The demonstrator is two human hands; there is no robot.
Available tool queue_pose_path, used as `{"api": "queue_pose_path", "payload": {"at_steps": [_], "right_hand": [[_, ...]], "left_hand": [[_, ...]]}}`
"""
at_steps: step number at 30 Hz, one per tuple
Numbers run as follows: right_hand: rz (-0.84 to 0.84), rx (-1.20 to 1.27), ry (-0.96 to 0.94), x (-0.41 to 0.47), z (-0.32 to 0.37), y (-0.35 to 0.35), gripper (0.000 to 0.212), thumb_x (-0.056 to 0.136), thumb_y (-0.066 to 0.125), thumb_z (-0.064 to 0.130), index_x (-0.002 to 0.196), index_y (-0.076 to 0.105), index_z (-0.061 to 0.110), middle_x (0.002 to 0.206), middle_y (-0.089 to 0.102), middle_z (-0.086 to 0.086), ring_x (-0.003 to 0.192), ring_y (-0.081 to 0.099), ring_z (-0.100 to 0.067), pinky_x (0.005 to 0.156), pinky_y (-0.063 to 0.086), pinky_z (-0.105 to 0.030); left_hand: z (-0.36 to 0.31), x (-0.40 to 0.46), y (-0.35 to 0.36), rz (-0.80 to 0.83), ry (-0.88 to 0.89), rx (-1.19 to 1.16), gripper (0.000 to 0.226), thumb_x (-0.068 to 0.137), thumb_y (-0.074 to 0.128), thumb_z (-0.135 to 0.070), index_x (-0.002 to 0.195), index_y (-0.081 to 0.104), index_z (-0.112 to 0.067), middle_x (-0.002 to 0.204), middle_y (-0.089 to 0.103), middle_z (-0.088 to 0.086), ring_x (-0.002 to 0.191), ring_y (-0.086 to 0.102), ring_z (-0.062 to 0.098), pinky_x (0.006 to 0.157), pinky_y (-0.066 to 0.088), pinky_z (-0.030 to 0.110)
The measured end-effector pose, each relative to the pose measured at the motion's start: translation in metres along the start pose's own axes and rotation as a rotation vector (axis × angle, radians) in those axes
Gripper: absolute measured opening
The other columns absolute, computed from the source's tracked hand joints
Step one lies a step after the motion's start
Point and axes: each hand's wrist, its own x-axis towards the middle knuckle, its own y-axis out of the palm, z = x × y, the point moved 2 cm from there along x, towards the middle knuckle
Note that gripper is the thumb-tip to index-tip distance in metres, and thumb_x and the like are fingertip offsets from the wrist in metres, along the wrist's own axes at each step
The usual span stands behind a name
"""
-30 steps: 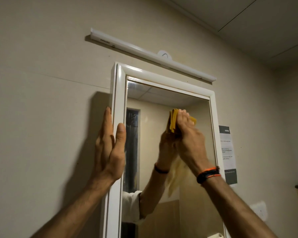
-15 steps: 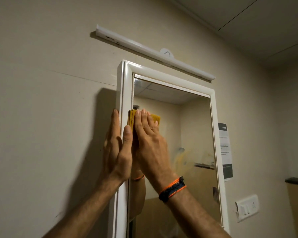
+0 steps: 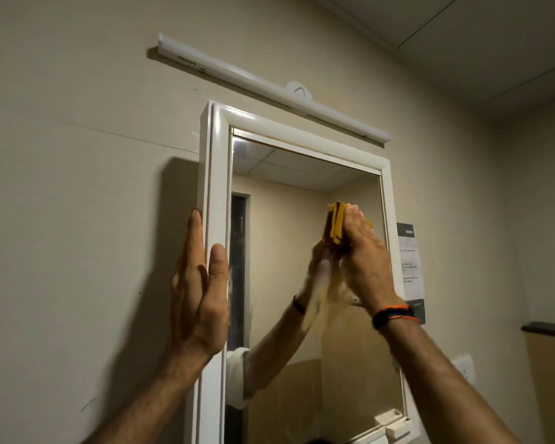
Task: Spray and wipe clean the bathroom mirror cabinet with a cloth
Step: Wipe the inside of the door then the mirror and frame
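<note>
Nearest the camera, the left hand (image 3: 202, 283) lies flat at left of centre, its fingers (image 3: 194, 238) straight and released, pressed along the outer left edge of the mirror cabinet (image 3: 217, 187) with the thumb on the white frame face; it braces the cabinet and grasps nothing. The right hand (image 3: 362, 261), right of centre, presses a folded yellow cloth (image 3: 335, 224) against the mirror glass (image 3: 282, 238); its fingers lie nearly straight over the cloth, holding it flat to the pane near the right frame member. The cloth sits under and just left of those fingertips, long axis roughly vertical. The unwiped span lies to the left of the cloth, so the right hand is the working hand. The cabinet is tall, white-framed and upright; the glass shows faint smearing below the cloth. Beyond, a tube light (image 3: 269, 88) hangs above the cabinet.
</note>
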Motion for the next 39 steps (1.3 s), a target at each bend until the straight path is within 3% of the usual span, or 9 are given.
{"api": "queue_pose_path", "payload": {"at_steps": [5,15,20,25,28,29,31,36,39], "right_hand": [[0.021,-0.004,0.082,0.013,-0.046,-0.017,0.083,0.081,0.053,-0.019,0.152,0.032,0.018,0.157,0.033,-0.006,0.138,0.042,-0.033,0.115,0.034,-0.047],[0.021,0.041,0.085,-0.040,-0.059,-0.002,0.088,0.079,0.052,-0.022,0.154,0.024,0.014,0.160,0.024,-0.005,0.145,0.031,-0.028,0.114,0.035,-0.051],[0.062,0.032,0.063,-0.039,-0.019,0.002,0.074,0.091,0.051,-0.006,0.155,0.020,0.014,0.162,0.018,-0.006,0.149,0.019,-0.023,0.119,0.026,-0.048],[0.087,-0.014,-0.064,-0.050,0.054,0.010,0.063,0.100,0.033,0.012,0.156,0.006,0.017,0.163,0.004,-0.004,0.150,0.003,-0.017,0.123,0.016,-0.041],[0.118,0.027,-0.165,-0.057,0.101,0.016,0.069,0.095,0.014,0.047,0.156,0.002,0.017,0.162,-0.001,-0.004,0.150,-0.003,-0.017,0.124,0.006,-0.037],[0.130,0.024,-0.207,-0.059,0.115,0.020,0.070,0.096,0.018,0.050,0.156,0.002,0.015,0.162,-0.002,-0.006,0.150,-0.003,-0.018,0.124,0.007,-0.037],[0.126,0.031,-0.269,-0.062,0.137,0.028,0.066,0.102,0.033,0.040,0.155,0.005,0.011,0.162,0.002,-0.010,0.150,-0.001,-0.023,0.124,0.013,-0.043],[0.082,0.065,-0.286,-0.075,0.154,0.032,0.063,0.099,0.019,0.040,0.153,0.014,0.007,0.160,0.012,-0.012,0.149,0.009,-0.026,0.121,0.022,-0.047],[0.080,0.063,-0.303,-0.094,0.149,0.034,0.060,0.100,0.019,0.037,0.153,0.019,0.007,0.160,0.015,-0.011,0.149,0.010,-0.026,0.121,0.020,-0.045]], "left_hand": [[0.003,0.001,0.002,-0.003,0.024,-0.024,0.065,0.096,0.026,-0.051,0.155,0.018,-0.025,0.159,0.021,-0.016,0.144,0.019,-0.005,0.120,0.019,0.024],[0.011,-0.011,-0.001,0.010,0.035,-0.007,0.066,0.096,0.026,-0.055,0.155,0.016,-0.027,0.160,0.020,-0.016,0.145,0.018,-0.004,0.117,0.018,0.017],[0.011,-0.010,0.000,0.004,0.028,-0.009,0.065,0.097,0.027,-0.054,0.155,0.016,-0.027,0.160,0.020,-0.016,0.145,0.019,-0.003,0.118,0.018,0.022],[0.009,-0.010,-0.001,0.009,0.022,-0.016,0.066,0.096,0.027,-0.054,0.155,0.016,-0.026,0.160,0.019,-0.014,0.145,0.019,-0.002,0.118,0.019,0.023],[0.008,-0.010,-0.002,0.024,0.013,0.000,0.068,0.096,0.025,-0.055,0.156,0.015,-0.026,0.161,0.018,-0.014,0.145,0.018,-0.003,0.117,0.017,0.017],[0.007,-0.010,-0.002,0.026,0.013,0.001,0.068,0.096,0.025,-0.055,0.156,0.015,-0.025,0.161,0.018,-0.013,0.145,0.017,-0.004,0.117,0.016,0.015],[0.005,-0.009,-0.002,0.030,0.010,-0.015,0.068,0.095,0.025,-0.056,0.155,0.016,-0.025,0.160,0.019,-0.012,0.145,0.017,-0.005,0.115,0.016,0.011],[0.006,-0.012,-0.005,0.058,-0.012,-0.063,0.068,0.095,0.024,-0.055,0.155,0.015,-0.023,0.161,0.018,-0.012,0.145,0.017,-0.003,0.119,0.019,0.023],[0.006,-0.022,-0.008,0.062,-0.025,-0.059,0.067,0.096,0.024,-0.053,0.155,0.016,-0.023,0.160,0.019,-0.013,0.145,0.018,-0.004,0.119,0.019,0.021]]}}
